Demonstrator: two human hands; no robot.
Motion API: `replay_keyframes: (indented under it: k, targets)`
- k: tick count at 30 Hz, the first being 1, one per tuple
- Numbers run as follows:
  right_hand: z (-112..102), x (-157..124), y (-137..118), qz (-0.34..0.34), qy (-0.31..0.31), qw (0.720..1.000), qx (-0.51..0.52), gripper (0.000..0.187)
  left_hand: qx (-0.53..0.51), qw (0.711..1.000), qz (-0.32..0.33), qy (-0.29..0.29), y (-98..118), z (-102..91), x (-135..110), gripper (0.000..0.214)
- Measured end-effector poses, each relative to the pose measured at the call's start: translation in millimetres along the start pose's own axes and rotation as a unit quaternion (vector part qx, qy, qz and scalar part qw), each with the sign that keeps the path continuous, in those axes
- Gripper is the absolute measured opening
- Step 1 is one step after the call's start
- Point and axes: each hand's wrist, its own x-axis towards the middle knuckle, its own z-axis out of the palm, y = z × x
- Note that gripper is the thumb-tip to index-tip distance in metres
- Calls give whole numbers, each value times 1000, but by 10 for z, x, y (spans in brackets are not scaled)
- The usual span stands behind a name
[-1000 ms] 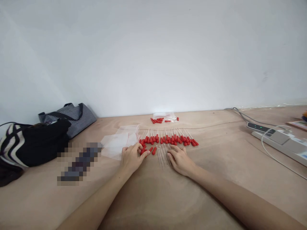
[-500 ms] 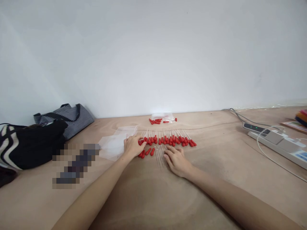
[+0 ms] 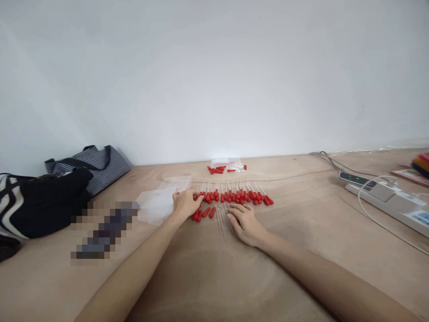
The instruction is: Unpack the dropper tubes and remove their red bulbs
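The slender clear tubes (image 3: 222,219), laid on the brown wooden surface (image 3: 214,277), might be scattered if nudged by the right hand (image 3: 245,223), set palm-down at their right with fingers bent. The left hand (image 3: 185,203) is curled beside the red bulb-shaped pieces (image 3: 241,196); whether anything is held in either grip cannot be told.

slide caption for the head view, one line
Left hand at the row of red-bulbed droppers, right hand beside thin clear tubes, on a wooden table.

A striped bag (image 3: 112,167) rests near the wall (image 3: 234,80).
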Motion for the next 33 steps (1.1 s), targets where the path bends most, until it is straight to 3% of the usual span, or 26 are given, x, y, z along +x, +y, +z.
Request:
replay_keyframes:
  k: [7, 10, 14, 17, 21, 24, 29, 33]
  targets:
    - [-23, -35, 33, -6, 74, 997, 4, 21, 29, 998, -1, 60, 29, -55, -40, 27]
    - [-62, -63, 76, -25, 102, 994, -23, 17, 43, 990, 5, 137, -13, -133, -115, 27]
    - [-134, -88, 127, -47, 164, 982, -85, 19, 0, 968, 89, 235, -3, -170, -346, 21]
    - [-184, -97, 135, -90, 191, 966, -150, 29, -69, 959, 177, 209, 101, -104, -564, 17]
    - [-212, -108, 125, -149, 162, 951, -218, 35, -129, 937, 286, 152, 256, 35, -729, 15]
    - [-195, -110, 139, -179, 156, 941, -239, 29, -145, 927, 308, 154, 318, 115, -751, 14]
    - [-129, -95, 187, -203, 201, 928, -239, 13, -150, 919, 325, 165, 354, 158, -769, 13]
    - [-106, -84, 184, -210, 207, 925, -240, 13, -115, 921, 324, 184, 376, 179, -767, 14]
